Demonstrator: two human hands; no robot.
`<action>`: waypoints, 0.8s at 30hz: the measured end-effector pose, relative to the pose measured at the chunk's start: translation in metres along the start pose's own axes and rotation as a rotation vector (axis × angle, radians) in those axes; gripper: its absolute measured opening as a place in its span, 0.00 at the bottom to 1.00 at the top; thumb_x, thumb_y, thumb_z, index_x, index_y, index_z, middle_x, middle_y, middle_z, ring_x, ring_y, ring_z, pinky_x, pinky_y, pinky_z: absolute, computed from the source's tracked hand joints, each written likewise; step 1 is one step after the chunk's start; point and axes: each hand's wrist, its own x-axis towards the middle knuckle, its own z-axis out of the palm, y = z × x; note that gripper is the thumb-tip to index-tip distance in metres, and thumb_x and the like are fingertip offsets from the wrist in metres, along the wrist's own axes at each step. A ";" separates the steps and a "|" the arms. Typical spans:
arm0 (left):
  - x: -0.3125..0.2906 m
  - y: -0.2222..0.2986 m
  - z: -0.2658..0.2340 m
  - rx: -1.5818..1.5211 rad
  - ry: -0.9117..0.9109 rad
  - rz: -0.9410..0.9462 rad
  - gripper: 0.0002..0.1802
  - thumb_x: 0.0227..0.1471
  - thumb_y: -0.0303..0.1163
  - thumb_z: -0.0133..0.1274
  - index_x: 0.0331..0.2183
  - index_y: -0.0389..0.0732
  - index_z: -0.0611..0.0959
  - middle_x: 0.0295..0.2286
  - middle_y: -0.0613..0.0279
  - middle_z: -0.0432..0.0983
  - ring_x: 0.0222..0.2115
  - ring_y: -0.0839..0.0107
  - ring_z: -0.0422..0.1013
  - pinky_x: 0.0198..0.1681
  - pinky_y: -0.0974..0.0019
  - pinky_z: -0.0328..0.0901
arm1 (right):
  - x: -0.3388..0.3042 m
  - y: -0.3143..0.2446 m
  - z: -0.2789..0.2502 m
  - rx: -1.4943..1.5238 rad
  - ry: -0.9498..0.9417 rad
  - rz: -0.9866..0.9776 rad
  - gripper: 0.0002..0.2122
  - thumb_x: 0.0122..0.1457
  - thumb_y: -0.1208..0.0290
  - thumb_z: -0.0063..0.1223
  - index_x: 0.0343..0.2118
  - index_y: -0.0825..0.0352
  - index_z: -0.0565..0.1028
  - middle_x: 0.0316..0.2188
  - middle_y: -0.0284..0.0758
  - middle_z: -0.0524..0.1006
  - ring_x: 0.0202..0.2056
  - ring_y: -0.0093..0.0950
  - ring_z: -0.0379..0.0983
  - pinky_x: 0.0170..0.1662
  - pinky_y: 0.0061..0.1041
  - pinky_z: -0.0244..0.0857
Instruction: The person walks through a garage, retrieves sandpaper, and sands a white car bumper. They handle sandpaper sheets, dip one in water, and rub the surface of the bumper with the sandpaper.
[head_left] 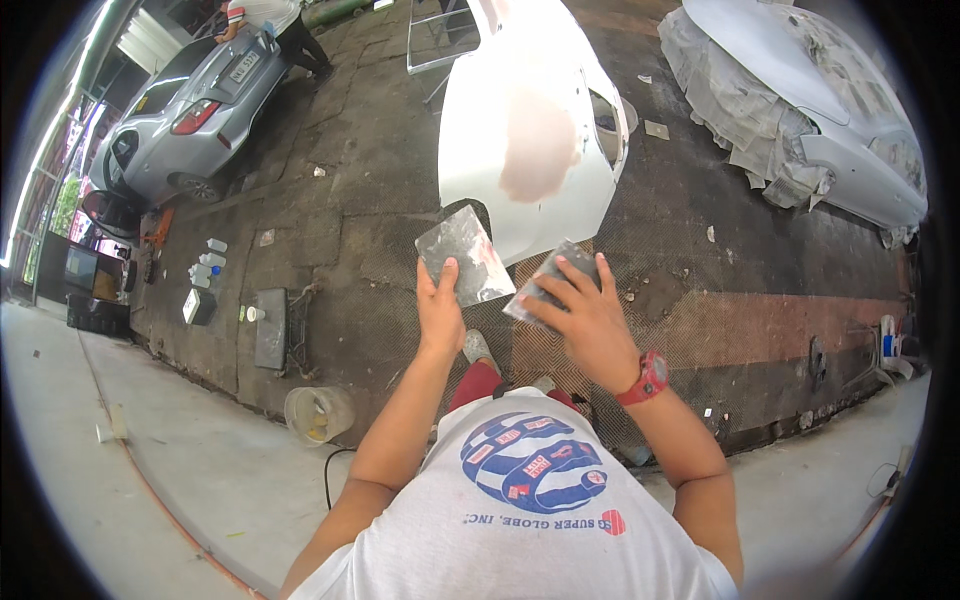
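My left hand (pixel 440 310) grips a thin flat board (pixel 455 248) by its near edge, thumb on top. The board is grey with white and reddish-pink smears at its right side. To the right, my right hand (pixel 590 315) is on a dark grey rectangular flat piece (pixel 541 279), its fingers spread across the top; the piece's exact kind is unclear. The two pieces are close together, in front of a white car body panel (pixel 468 130). A dull pinkish-beige patch (pixel 542 145) covers the panel's middle. The panel's near end lies just beyond the board.
A silver car (pixel 190 120) stands far left, with a person (pixel 270 15) leaning at its rear. Far right is a white car (pixel 850 170) partly wrapped in masking sheets (pixel 735 110). A bucket (pixel 320 415), a grey slab-like object (pixel 270 328) and bottles (pixel 205 268) are at left.
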 end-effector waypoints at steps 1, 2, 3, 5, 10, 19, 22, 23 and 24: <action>0.002 0.001 0.001 -0.092 0.014 -0.027 0.23 0.70 0.32 0.51 0.61 0.37 0.70 0.54 0.55 0.75 0.53 0.67 0.73 0.57 0.61 0.69 | 0.005 -0.013 -0.012 0.048 0.085 -0.064 0.26 0.55 0.84 0.54 0.57 0.54 0.79 0.61 0.38 0.73 0.67 0.44 0.64 0.72 0.57 0.50; 0.002 0.006 0.006 -0.090 -0.030 -0.079 0.23 0.69 0.31 0.51 0.62 0.37 0.70 0.53 0.55 0.75 0.53 0.67 0.74 0.57 0.60 0.70 | 0.007 -0.023 -0.017 0.092 0.167 -0.119 0.26 0.55 0.86 0.53 0.57 0.55 0.79 0.62 0.39 0.72 0.67 0.44 0.65 0.72 0.55 0.52; 0.000 0.013 0.011 -0.088 -0.075 -0.131 0.23 0.69 0.31 0.51 0.62 0.37 0.70 0.53 0.55 0.75 0.53 0.67 0.74 0.56 0.60 0.70 | 0.007 -0.026 -0.009 0.169 0.165 -0.088 0.26 0.56 0.84 0.53 0.58 0.55 0.77 0.63 0.41 0.70 0.67 0.46 0.65 0.69 0.54 0.57; -0.005 0.024 0.021 -0.113 -0.141 -0.193 0.23 0.69 0.30 0.51 0.62 0.37 0.69 0.53 0.56 0.75 0.53 0.67 0.74 0.56 0.59 0.71 | 0.004 -0.022 0.020 0.326 0.173 -0.030 0.27 0.59 0.80 0.54 0.62 0.55 0.73 0.64 0.45 0.67 0.67 0.51 0.65 0.65 0.53 0.66; -0.016 0.028 0.027 -0.163 -0.217 -0.303 0.22 0.69 0.29 0.51 0.62 0.38 0.70 0.53 0.57 0.76 0.52 0.67 0.76 0.57 0.59 0.72 | 0.000 0.024 0.024 0.158 -0.126 0.370 0.29 0.60 0.84 0.49 0.67 0.62 0.64 0.64 0.49 0.66 0.65 0.53 0.66 0.60 0.46 0.71; -0.002 0.022 0.021 -0.151 -0.112 -0.190 0.23 0.69 0.31 0.50 0.62 0.38 0.70 0.55 0.57 0.74 0.54 0.68 0.73 0.60 0.60 0.68 | -0.001 -0.006 0.019 1.863 0.357 0.688 0.24 0.66 0.79 0.50 0.65 0.71 0.67 0.59 0.40 0.74 0.61 0.34 0.71 0.65 0.35 0.64; 0.003 0.014 0.022 0.033 -0.103 -0.018 0.24 0.70 0.34 0.50 0.63 0.36 0.69 0.55 0.54 0.73 0.57 0.67 0.70 0.63 0.61 0.63 | -0.008 0.000 0.031 1.692 0.109 0.656 0.26 0.65 0.79 0.55 0.67 0.71 0.66 0.58 0.38 0.76 0.60 0.32 0.73 0.64 0.35 0.66; 0.001 0.016 0.022 0.045 -0.097 0.000 0.27 0.71 0.36 0.50 0.64 0.35 0.68 0.57 0.52 0.73 0.58 0.66 0.69 0.64 0.61 0.62 | -0.011 0.001 0.033 1.542 0.006 0.612 0.26 0.65 0.79 0.55 0.66 0.71 0.67 0.58 0.38 0.76 0.59 0.32 0.73 0.63 0.35 0.67; 0.000 0.019 0.023 0.057 -0.093 0.018 0.29 0.71 0.37 0.50 0.65 0.33 0.67 0.58 0.50 0.72 0.60 0.64 0.68 0.65 0.61 0.61 | -0.014 0.007 0.025 1.163 -0.106 0.593 0.26 0.62 0.82 0.55 0.65 0.66 0.70 0.58 0.38 0.77 0.59 0.37 0.75 0.62 0.36 0.69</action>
